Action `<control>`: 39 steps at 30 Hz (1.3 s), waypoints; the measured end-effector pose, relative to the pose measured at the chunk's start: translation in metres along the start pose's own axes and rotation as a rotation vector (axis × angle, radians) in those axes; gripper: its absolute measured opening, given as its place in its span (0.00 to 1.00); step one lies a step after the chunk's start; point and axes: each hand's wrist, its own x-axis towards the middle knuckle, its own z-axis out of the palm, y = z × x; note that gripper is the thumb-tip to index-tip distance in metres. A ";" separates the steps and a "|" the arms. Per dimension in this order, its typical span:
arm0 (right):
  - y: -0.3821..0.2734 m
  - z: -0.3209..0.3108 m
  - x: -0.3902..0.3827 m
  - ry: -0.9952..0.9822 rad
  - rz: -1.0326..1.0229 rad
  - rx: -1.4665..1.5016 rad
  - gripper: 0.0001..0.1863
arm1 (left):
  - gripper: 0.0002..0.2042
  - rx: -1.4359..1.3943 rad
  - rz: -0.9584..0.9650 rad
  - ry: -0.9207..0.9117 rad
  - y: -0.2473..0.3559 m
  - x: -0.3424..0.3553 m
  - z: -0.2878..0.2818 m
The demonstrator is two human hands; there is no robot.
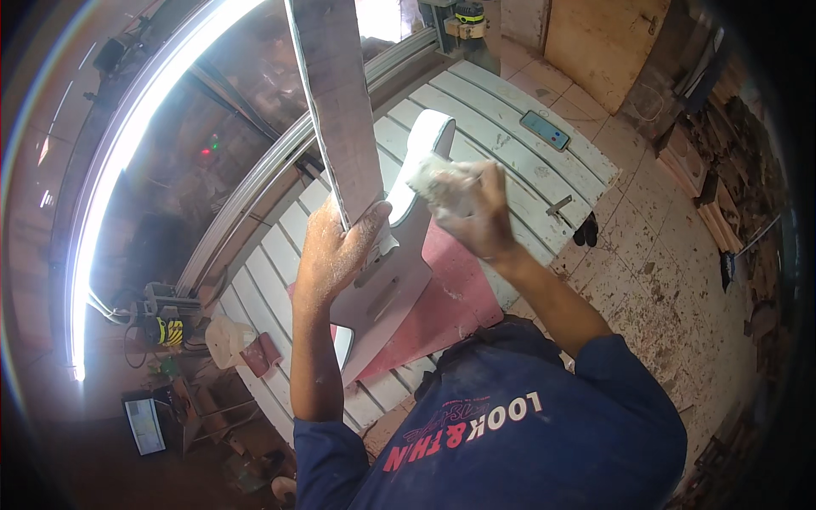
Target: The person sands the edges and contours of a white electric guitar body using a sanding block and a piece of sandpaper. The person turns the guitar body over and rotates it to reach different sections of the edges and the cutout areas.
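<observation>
A tall board (344,110) blocks passage ahead of the left hand (336,251), while the slatted table (525,191) leaves a path between the right hand (476,208) and the phone (545,130).

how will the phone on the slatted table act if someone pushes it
The phone is likely stiff, being a thin slab. Lying flat, it probably won't roll or tip. It might catch on a gap in the table.

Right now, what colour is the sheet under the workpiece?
The sheet is pinkish red, seen best in the head view.
</observation>
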 end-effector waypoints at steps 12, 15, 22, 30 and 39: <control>-0.042 0.041 -0.033 0.009 0.239 0.485 0.29 | 0.22 0.090 0.158 0.077 -0.010 0.003 -0.002; -0.020 0.050 -0.023 0.059 0.196 0.252 0.30 | 0.23 0.059 0.104 0.047 -0.008 0.004 -0.002; -0.027 0.060 -0.027 0.100 0.181 0.346 0.30 | 0.23 0.048 0.118 0.047 -0.010 0.004 0.000; -0.017 0.063 -0.020 0.143 -0.021 0.142 0.28 | 0.23 0.035 0.098 0.069 -0.009 0.006 0.000; -0.043 0.055 -0.027 0.108 0.209 0.348 0.30 | 0.23 0.056 0.125 0.089 -0.012 0.004 0.003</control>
